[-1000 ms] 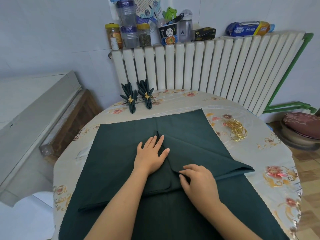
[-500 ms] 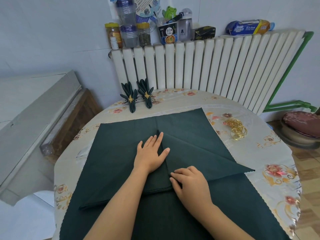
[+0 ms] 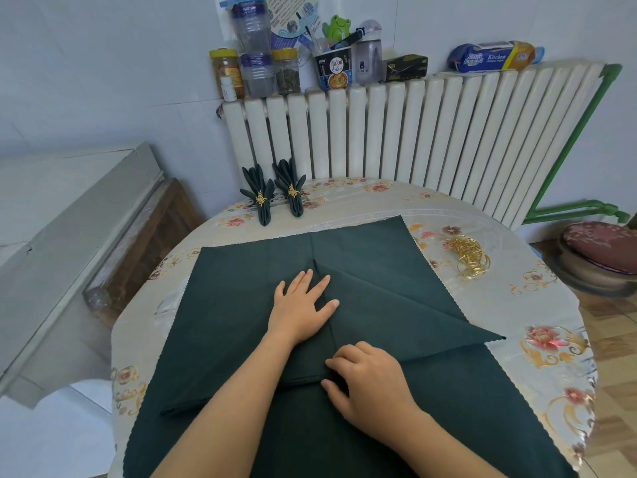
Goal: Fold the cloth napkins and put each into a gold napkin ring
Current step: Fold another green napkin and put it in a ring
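Round table (image 3: 406, 201) under both hands; left hand (image 3: 300, 307) pressing flat, fingers spread, on green napkin (image 3: 396, 288); right hand (image 3: 367, 381) pinching fold edge. Soft, limp; gripping at edges probably best.

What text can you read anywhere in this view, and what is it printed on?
"Kitchen": on the blue and yellow plastic-wrapped pack lying on top of the white ribbed radiator.
Large Chinese characters on the blue paper noodle cup: too blurred to read.
Wall poster behind the clear bottles: print too small.
Jar labels and the black box: not legible.
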Tool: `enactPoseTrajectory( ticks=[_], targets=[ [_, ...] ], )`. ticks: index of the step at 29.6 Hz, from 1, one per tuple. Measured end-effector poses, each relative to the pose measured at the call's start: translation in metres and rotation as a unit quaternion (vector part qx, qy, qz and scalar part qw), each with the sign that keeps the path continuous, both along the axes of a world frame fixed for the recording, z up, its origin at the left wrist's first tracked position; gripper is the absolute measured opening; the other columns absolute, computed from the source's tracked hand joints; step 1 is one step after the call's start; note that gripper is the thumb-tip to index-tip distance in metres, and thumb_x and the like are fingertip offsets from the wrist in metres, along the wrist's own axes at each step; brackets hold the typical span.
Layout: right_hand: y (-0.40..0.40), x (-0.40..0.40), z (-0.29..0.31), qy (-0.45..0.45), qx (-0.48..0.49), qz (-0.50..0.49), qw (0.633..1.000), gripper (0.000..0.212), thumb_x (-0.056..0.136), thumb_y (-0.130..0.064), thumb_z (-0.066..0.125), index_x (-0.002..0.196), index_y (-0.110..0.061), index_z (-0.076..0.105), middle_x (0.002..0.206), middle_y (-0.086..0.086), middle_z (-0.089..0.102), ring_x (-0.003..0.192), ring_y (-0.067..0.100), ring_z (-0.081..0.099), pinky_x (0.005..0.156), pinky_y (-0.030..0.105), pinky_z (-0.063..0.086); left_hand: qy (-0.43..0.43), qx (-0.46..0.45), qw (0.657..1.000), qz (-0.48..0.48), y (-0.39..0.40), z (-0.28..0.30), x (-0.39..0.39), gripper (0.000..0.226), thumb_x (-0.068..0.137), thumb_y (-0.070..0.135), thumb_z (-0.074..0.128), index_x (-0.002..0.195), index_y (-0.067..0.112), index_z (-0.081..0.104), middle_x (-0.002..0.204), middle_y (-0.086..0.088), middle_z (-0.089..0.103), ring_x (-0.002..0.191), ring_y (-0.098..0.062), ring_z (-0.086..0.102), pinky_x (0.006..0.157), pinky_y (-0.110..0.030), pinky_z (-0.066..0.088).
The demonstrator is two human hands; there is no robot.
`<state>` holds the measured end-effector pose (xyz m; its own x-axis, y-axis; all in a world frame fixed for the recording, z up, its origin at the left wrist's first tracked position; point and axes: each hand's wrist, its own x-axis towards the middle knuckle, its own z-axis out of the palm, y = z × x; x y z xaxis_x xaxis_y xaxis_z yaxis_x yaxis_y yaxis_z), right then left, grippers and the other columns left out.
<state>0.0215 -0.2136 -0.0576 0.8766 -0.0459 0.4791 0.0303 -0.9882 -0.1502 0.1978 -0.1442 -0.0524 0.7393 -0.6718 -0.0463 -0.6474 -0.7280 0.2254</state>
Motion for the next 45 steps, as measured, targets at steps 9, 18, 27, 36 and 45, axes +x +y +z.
enactPoseTrajectory(
  ticks=[9, 18, 27, 36, 45],
  targets=[
    [-0.002, 0.003, 0.008, -0.005, -0.080, 0.017, 0.997, 0.021, 0.063, -0.044, 0.074, 0.068, -0.030, 0.059, 0.058, -0.012, 0.054, 0.049, 0.009, 0.051, 0.039, 0.019, 0.027, 0.079, -0.134, 0.986, -0.067, 0.080, 0.032, -0.041, 0.008, 0.087, 0.037, 0.063, 0.083, 0.032, 0.058, 0.096, 0.016, 0.050, 0.098, -0.002, 0.045, 0.092, -0.024, 0.040],
    [0.004, 0.005, 0.009, -0.018, -0.106, -0.021, 0.994, 0.031, 0.055, -0.034, 0.086, 0.059, -0.024, 0.056, 0.055, -0.008, 0.050, 0.044, 0.010, 0.047, 0.037, 0.020, 0.017, 0.047, -0.086, 0.993, -0.069, 0.145, 0.034, -0.064, 0.014, 0.084, 0.036, 0.069, 0.096, 0.031, 0.074, 0.111, 0.024, 0.056, 0.108, 0.007, 0.048, 0.085, 0.004, 0.026],
    [0.008, 0.004, 0.013, 0.001, -0.049, -0.040, 0.998, 0.031, 0.062, -0.048, 0.081, 0.058, -0.028, 0.057, 0.071, -0.011, 0.054, 0.050, 0.006, 0.052, 0.038, 0.016, 0.018, -0.002, 0.079, 0.991, -0.111, 0.106, 0.079, -0.047, 0.018, 0.094, 0.024, 0.051, 0.100, 0.024, 0.068, 0.111, 0.007, 0.061, 0.103, -0.015, 0.057, 0.090, -0.030, 0.043],
    [0.008, 0.010, 0.008, -0.011, 0.035, -0.119, 0.992, 0.039, 0.052, -0.037, 0.085, 0.047, -0.024, 0.050, 0.065, -0.011, 0.051, 0.043, 0.006, 0.049, 0.033, 0.017, 0.022, -0.166, 0.028, 0.971, -0.171, 0.040, 0.070, -0.016, 0.023, 0.094, 0.028, 0.052, 0.111, 0.025, 0.066, 0.135, 0.002, 0.044, 0.135, -0.017, 0.029, 0.115, -0.040, -0.010],
    [0.010, 0.010, -0.004, -0.076, 0.048, -0.123, 0.988, 0.035, 0.052, -0.032, 0.083, 0.053, -0.021, 0.050, 0.068, -0.010, 0.054, 0.048, 0.007, 0.051, 0.044, 0.013, 0.022, 0.082, -0.205, 0.961, 0.163, 0.025, 0.024, 0.021, 0.038, 0.096, 0.026, 0.051, 0.134, 0.024, 0.051, 0.130, -0.002, 0.058, 0.121, -0.019, 0.050, 0.108, -0.040, 0.034]
  ],
)
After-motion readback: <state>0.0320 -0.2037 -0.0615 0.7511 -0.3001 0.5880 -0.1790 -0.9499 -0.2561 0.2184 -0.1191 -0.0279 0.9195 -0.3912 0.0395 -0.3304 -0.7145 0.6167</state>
